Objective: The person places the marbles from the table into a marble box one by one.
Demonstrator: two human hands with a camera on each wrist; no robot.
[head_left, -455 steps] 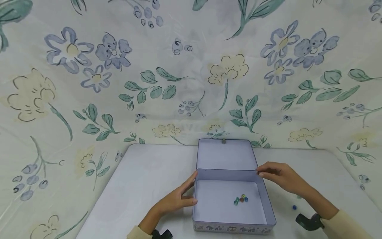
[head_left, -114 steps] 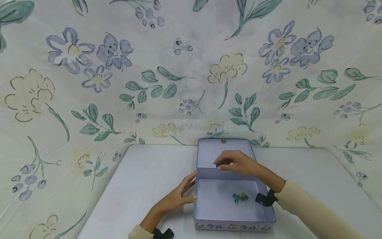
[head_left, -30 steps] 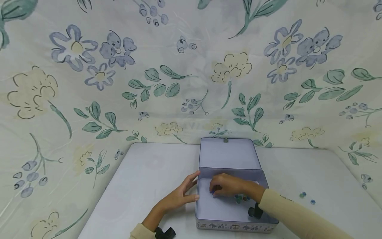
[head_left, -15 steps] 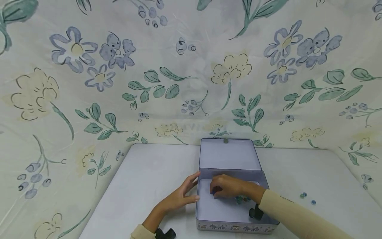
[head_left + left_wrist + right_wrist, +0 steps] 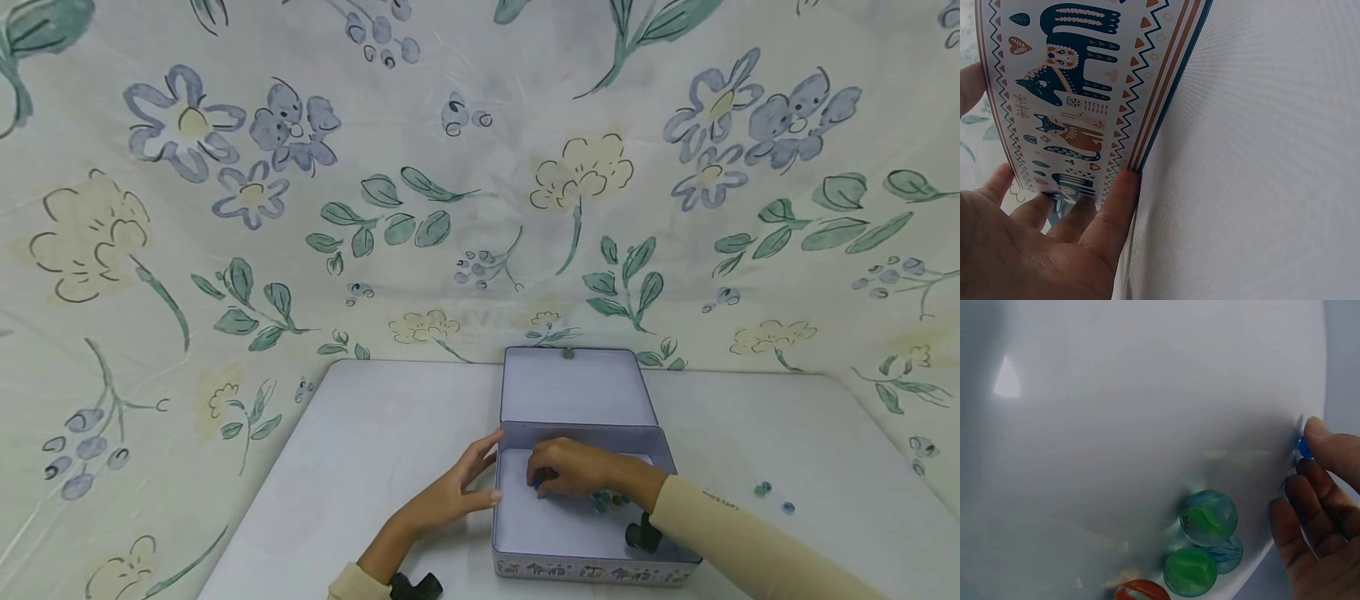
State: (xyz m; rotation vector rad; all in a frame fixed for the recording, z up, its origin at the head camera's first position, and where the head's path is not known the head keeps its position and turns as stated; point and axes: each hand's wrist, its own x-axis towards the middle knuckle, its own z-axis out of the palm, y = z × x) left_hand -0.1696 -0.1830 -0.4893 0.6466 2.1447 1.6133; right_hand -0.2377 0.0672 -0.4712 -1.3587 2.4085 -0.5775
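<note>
A tin box [image 5: 592,572] with pale lavender insides stands on the white table, its hinged lid [image 5: 577,387] swung back. My right hand [image 5: 570,467] is down inside the box at the left, pinching a blue marble [image 5: 1304,448] between thumb and index finger close over the floor. Near it in the right wrist view lie a green marble [image 5: 1190,572], a clear one with a green swirl [image 5: 1209,517], a blue-streaked one [image 5: 1227,555] and a red one [image 5: 1141,591]. Extended fingers of my left hand [image 5: 442,500] rest against the box's printed left side [image 5: 1079,137].
To the right of the box, a few loose marbles [image 5: 787,507] lie on the white table [image 5: 390,425]. A floral cloth [image 5: 480,267] hangs behind and beside the table. My right forearm crosses the box's right wall.
Since 3.8 s ago my right hand has come down from in front of the lid into the box with the blue marble. It stays almost still over the last second; my left hand has not moved.
</note>
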